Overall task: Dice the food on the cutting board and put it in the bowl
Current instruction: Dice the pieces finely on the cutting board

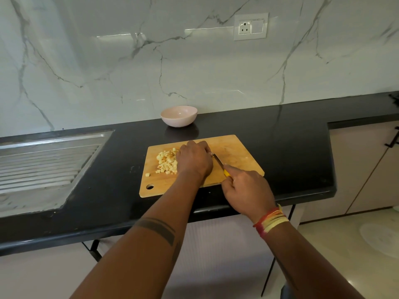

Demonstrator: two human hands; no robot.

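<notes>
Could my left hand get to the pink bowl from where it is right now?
Probably yes. The left hand rests curled on the cutting board, and the bowl sits just beyond the board's far edge with only bare counter between.

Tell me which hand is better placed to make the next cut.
Right. The right hand grips the knife, its blade on the board beside the left hand, which is curled over the food, probably steadying it.

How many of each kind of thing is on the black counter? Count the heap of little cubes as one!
Bowl: 1
Cutting board: 1
Knife: 1
Heap of diced food: 1
Total: 4
</notes>
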